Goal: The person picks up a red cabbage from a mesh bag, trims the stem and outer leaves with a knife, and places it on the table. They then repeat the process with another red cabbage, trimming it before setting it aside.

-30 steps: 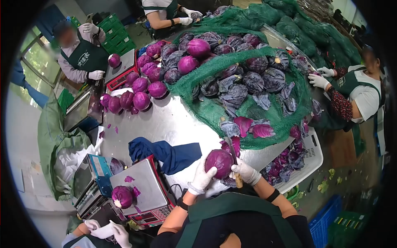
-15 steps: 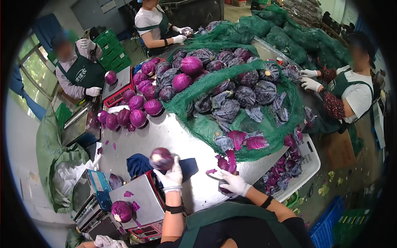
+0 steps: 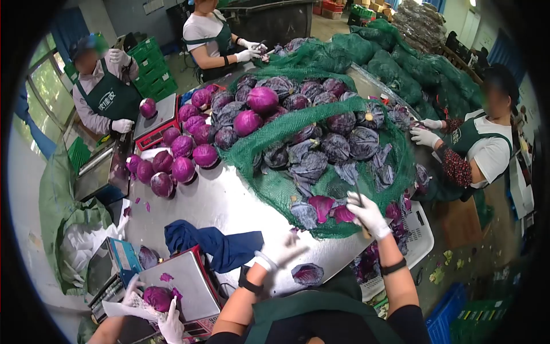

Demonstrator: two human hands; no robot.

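My left hand (image 3: 283, 250), gloved in white and slightly blurred, is over the metal table (image 3: 229, 200) with fingers spread and nothing in it. My right hand (image 3: 368, 217), also gloved, is closed on a knife (image 3: 358, 189) at the front edge of the green net (image 3: 338, 229); the blade points up. Near that hand lie purple leaves (image 3: 322, 207). A cut, hollow-looking cabbage leaf (image 3: 307, 274) lies between my arms. Trimmed purple cabbages (image 3: 183, 169) stand grouped at the left, and darker untrimmed cabbages (image 3: 335, 146) fill the net.
A blue cloth (image 3: 220, 243) lies left of my left hand. At lower left, a co-worker's hands hold white netting by a cabbage (image 3: 157, 298) on a scale (image 3: 192, 281). A white crate (image 3: 421, 235) of leaves is at right. Three other people stand around the table.
My left hand no longer holds a cabbage and has moved right. My right hand has moved up and right, away from the table's front. The co-worker's hands have reached the cabbage on the scale.
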